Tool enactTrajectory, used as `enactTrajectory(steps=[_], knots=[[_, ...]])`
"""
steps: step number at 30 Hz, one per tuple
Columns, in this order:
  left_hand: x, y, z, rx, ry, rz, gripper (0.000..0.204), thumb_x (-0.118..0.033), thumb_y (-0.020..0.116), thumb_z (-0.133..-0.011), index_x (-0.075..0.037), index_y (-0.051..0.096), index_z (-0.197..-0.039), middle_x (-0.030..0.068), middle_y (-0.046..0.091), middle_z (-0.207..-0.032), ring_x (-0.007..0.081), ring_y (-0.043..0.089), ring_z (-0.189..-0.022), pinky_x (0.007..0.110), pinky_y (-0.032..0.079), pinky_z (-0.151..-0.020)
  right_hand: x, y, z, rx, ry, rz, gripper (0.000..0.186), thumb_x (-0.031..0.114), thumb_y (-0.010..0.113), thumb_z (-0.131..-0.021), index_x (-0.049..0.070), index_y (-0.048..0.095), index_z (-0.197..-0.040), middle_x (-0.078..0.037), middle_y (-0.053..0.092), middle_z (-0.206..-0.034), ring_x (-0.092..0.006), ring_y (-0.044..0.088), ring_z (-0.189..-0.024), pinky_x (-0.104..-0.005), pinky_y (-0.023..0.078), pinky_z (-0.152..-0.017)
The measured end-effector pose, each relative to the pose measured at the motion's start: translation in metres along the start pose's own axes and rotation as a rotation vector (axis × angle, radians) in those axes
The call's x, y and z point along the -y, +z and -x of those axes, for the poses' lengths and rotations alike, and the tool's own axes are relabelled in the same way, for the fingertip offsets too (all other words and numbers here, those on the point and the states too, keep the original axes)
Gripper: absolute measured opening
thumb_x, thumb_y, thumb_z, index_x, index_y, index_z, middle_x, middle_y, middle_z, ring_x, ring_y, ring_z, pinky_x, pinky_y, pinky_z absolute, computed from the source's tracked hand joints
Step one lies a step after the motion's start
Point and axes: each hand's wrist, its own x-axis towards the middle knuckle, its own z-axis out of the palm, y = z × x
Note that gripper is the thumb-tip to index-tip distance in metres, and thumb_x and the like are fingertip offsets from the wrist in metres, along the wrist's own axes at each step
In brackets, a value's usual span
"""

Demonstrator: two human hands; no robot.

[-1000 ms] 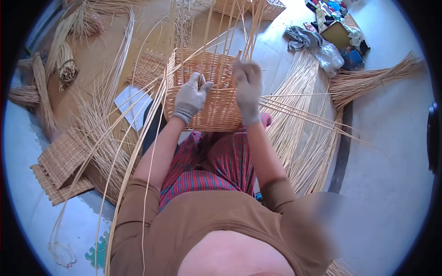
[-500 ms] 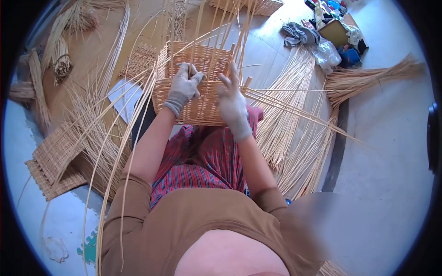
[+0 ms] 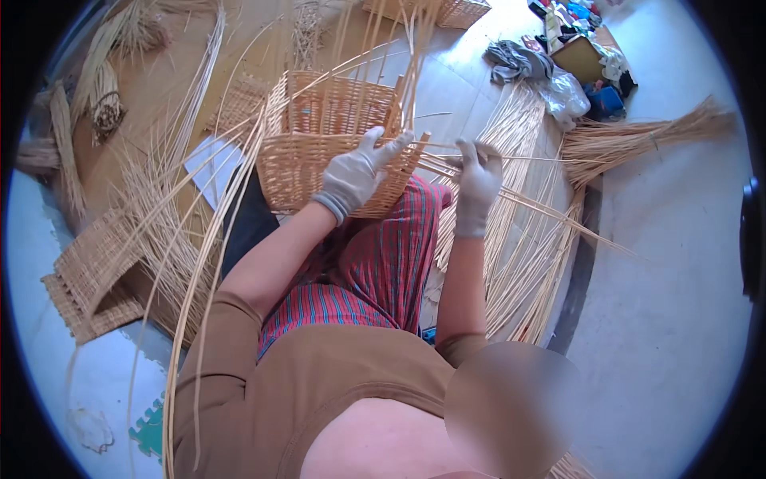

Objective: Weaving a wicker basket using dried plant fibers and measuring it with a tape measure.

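Observation:
A partly woven wicker basket [image 3: 295, 172] rests over my lap, with long loose canes standing up from it and sticking out sideways. My gloved left hand [image 3: 355, 177] grips the basket near its front right rim, thumb and forefinger reaching along the edge, the other fingers partly hidden. My gloved right hand [image 3: 479, 180] is right of the basket, fingers bent and closed on a long pale cane [image 3: 523, 159] that runs out sideways from the basket.
Cane bundles [image 3: 107, 104] lie around me, larger loose sheaves [image 3: 630, 136] to the right. Woven mats [image 3: 100, 263] and a white sheet [image 3: 209, 164] are at left. Another basket [image 3: 463, 12] stands at the back, with cloths, plastic bags [image 3: 568, 100] and boxes at upper right.
My left hand has moved rightward along the basket's rim to the corner. My right hand has come away from the rim, out to the right onto a side cane.

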Motion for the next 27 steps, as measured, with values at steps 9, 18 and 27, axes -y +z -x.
enactTrajectory(steps=[9,18,27], knots=[[0.003,0.028,-0.016,-0.234,0.034,-0.181,0.055,-0.007,0.048,-0.095,-0.039,0.054,-0.140,0.0116,0.057,-0.109,0.0287,0.068,-0.065,0.043,0.056,-0.057,-0.024,0.031,0.000,0.037,-0.429,1.125,0.048,0.020,0.069,-0.089,0.023,0.059,-0.136,-0.012,0.069,-0.083,-0.0339,0.066,-0.078,-0.0469,0.050,-0.075],[0.103,-0.023,0.077,-0.736,-0.514,-0.077,0.036,-0.033,0.070,-0.095,0.000,0.067,-0.108,0.0160,0.068,-0.099,0.0288,0.063,-0.095,0.043,0.048,-0.091,-0.025,0.060,0.046,0.322,-0.489,0.324,0.029,-0.007,0.054,-0.092,0.006,0.069,-0.113,-0.006,0.071,-0.095,-0.0151,0.065,-0.081,-0.0309,0.054,-0.074],[0.133,-0.061,0.114,-0.345,-0.293,0.160,0.050,-0.038,0.067,-0.097,-0.002,0.060,-0.131,0.0100,0.064,-0.101,0.0186,0.059,-0.089,0.037,0.051,-0.082,0.039,0.181,0.178,1.047,-1.087,-0.028,0.041,0.014,0.060,-0.085,0.020,0.067,-0.126,-0.005,0.067,-0.113,-0.0285,0.061,-0.112,-0.0447,0.039,-0.111]])
